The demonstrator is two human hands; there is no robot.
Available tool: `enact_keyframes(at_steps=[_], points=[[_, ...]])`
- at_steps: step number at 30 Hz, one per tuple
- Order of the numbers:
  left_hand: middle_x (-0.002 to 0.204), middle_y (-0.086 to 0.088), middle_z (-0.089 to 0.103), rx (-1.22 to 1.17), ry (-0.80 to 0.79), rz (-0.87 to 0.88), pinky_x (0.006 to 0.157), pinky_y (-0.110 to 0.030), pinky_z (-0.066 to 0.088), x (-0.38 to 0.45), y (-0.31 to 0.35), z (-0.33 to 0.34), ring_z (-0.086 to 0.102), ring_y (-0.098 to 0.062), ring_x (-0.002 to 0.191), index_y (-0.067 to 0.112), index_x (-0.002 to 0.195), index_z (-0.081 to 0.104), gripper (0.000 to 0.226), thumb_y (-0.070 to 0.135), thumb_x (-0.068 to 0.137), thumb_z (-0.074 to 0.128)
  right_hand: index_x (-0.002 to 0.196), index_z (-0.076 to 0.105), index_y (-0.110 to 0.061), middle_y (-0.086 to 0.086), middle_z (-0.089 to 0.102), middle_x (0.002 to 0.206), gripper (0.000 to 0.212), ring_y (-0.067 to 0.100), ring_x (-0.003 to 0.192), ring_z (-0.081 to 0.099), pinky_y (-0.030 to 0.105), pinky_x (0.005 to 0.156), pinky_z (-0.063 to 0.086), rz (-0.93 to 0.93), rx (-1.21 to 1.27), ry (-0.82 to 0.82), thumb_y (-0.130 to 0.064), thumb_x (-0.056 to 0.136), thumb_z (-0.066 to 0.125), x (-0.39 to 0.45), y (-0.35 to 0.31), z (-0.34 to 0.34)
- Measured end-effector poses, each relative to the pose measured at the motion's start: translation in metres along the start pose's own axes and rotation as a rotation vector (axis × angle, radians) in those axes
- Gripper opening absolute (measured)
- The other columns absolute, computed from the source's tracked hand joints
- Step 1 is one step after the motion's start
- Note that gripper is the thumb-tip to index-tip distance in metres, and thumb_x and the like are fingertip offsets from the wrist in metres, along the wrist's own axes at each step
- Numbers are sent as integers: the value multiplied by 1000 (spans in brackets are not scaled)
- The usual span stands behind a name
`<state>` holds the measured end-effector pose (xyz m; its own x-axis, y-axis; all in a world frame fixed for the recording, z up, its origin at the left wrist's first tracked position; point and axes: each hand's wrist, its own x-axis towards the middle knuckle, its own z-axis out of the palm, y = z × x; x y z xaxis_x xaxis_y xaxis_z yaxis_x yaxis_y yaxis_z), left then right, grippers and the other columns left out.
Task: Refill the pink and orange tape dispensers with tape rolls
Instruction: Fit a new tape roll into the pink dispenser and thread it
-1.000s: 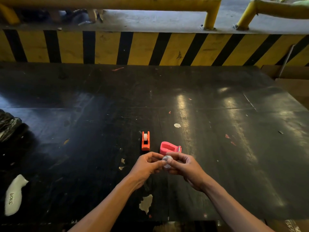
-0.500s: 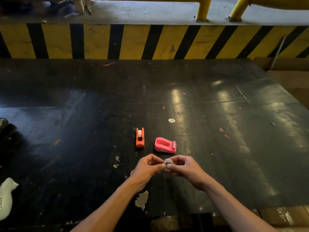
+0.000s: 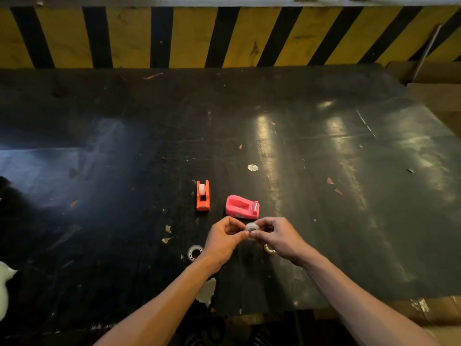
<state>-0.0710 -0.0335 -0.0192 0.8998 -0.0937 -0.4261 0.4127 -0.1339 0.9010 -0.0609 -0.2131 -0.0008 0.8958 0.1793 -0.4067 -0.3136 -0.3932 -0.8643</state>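
Observation:
A small clear tape roll [image 3: 250, 228] is pinched between my left hand [image 3: 224, 239] and my right hand [image 3: 277, 236], just in front of the pink dispenser [image 3: 241, 207]. The pink dispenser lies on the black table with its cavity showing no roll and its cutter to the right. To its left stands the orange dispenser [image 3: 202, 195] with a white roll in it. A clear roll [image 3: 194, 252] lies on the table left of my left wrist. A yellowish roll [image 3: 270, 248] peeks out under my right hand.
The black table top [image 3: 324, 221] is scuffed, with paper scraps and a round white sticker [image 3: 252, 167]. A yellow-and-black striped barrier [image 3: 224, 36] runs along the far edge. A white object [image 3: 5, 283] sits at the left edge. Cardboard [image 3: 436, 96] lies to the right.
The view tilted down, so the dispensers sit lower in frame. My hands stay together on the roll; two other rolls now show beside my wrists.

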Motion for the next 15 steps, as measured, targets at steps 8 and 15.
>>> enact_keyframes(at_steps=[8, 15], points=[[108, 7, 73, 210, -104, 114, 94, -31, 58, 18, 1, -11, 71, -8, 104, 28, 107, 69, 26, 17, 86, 78, 105, 73, -13, 3, 75, 97, 21, 16, 90, 70, 33, 83, 59, 4, -65, -4, -17, 85, 76, 13, 1, -6], [159, -3, 34, 922, -60, 267, 116, -41, 40, 73, 27, -26, 39, -23, 144, 25, 156, 32, 78, 19, 89, 72, 105, 71, -14, 2, 73, 97, 26, 17, 88, 66, 31, 81, 53, -155, -423, 242, -22, 81, 78, 61, -9, -17]])
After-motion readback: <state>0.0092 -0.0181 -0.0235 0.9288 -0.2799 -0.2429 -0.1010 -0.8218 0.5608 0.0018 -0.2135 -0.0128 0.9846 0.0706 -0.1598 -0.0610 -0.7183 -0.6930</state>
